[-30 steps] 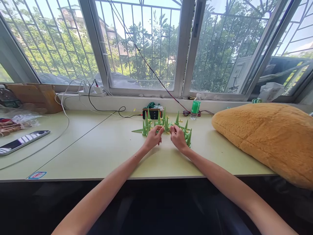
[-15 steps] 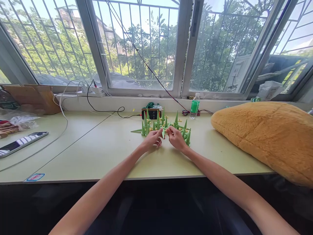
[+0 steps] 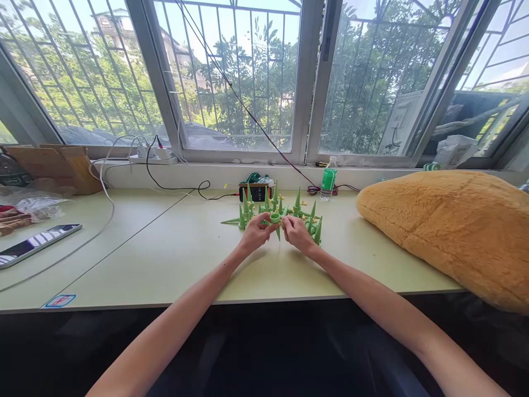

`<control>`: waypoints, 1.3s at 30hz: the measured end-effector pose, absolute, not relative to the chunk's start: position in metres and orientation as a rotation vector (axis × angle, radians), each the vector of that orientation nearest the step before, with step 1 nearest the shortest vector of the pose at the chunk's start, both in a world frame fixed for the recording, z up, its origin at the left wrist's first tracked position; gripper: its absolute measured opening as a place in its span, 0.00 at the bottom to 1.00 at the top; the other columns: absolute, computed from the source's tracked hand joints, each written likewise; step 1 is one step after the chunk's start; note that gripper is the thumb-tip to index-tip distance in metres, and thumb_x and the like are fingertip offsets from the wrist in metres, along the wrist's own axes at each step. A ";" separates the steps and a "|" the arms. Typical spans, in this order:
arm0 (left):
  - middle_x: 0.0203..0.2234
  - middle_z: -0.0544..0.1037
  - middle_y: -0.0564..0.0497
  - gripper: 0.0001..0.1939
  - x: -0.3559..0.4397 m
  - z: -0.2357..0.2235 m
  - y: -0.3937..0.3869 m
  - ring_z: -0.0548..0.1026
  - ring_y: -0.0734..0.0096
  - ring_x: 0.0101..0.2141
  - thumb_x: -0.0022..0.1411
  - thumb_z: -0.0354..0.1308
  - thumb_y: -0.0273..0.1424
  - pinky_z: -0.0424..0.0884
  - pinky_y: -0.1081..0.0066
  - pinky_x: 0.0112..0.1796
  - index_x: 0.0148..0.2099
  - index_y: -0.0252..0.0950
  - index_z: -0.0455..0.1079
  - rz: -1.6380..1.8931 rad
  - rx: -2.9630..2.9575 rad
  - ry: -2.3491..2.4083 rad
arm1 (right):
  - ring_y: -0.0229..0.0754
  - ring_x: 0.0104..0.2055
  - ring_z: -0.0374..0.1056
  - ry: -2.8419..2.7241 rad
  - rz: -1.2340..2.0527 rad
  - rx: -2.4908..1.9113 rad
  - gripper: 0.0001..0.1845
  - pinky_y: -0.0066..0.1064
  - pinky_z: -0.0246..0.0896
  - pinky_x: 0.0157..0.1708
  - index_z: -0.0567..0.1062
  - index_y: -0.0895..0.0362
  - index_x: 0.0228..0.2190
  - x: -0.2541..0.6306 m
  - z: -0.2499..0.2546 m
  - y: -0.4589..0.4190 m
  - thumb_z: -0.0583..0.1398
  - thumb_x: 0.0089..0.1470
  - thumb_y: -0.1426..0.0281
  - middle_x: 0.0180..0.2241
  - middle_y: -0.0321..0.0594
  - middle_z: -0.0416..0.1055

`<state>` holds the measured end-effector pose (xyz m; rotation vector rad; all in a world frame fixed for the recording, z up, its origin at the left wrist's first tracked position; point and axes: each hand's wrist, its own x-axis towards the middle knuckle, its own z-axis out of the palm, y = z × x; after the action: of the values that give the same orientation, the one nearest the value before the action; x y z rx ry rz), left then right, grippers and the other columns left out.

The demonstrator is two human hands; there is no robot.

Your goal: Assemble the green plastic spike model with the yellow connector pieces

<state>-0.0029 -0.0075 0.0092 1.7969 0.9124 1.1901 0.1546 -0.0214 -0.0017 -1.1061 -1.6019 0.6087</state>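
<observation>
My left hand (image 3: 255, 235) pinches a green plastic cone (image 3: 275, 218) between thumb and fingers. Its round hollow end faces up toward me and its point hangs downward. Close beside it, my right hand (image 3: 298, 235) is closed with the fingertips at the cone's rim, on what looks like a small yellow piece, mostly hidden. Just behind both hands stand several more green cones (image 3: 297, 202) with small yellow pieces among them; some cones lie on their side. My hands cover part of this group.
Behind the cones a device with a lit display (image 3: 255, 193) leans near the sill. A bottle with a green label (image 3: 329, 179) stands to its right. An orange plush cushion (image 3: 446, 231) covers the table's right side. At left lie a phone (image 3: 39, 244) and a white cable (image 3: 108, 220).
The cone in my left hand has turned, so its hollow end now faces up and its point down. My left fingers have shifted around it; my right hand has barely moved.
</observation>
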 end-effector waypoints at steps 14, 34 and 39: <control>0.25 0.71 0.49 0.27 -0.002 0.013 -0.003 0.66 0.79 0.17 0.56 0.56 0.55 0.59 0.76 0.15 0.31 0.32 0.66 0.921 1.247 0.799 | 0.36 0.22 0.53 -1.740 0.384 -1.043 0.16 0.28 0.48 0.26 0.64 0.54 0.25 0.154 0.003 -0.030 0.48 0.63 0.62 0.21 0.32 0.61; 0.31 0.68 0.51 0.20 -0.002 0.006 -0.007 0.65 0.83 0.17 0.53 0.63 0.48 0.57 0.76 0.13 0.30 0.34 0.68 1.250 1.833 0.853 | 0.36 0.22 0.55 -1.692 0.388 -1.124 0.23 0.30 0.47 0.25 0.58 0.54 0.18 0.156 0.008 -0.028 0.49 0.61 0.57 0.17 0.33 0.57; 0.34 0.69 0.49 0.14 -0.004 0.006 -0.005 0.62 0.81 0.21 0.56 0.62 0.43 0.61 0.76 0.20 0.36 0.37 0.75 1.354 2.042 0.925 | 0.36 0.19 0.52 -1.660 0.507 -1.176 0.25 0.30 0.46 0.23 0.58 0.54 0.16 0.156 0.004 -0.025 0.48 0.61 0.56 0.14 0.32 0.56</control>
<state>-0.0042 -0.0050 0.0058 2.0424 0.9250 1.3540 0.1561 -0.0248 0.0041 -1.1755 -1.6599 0.5075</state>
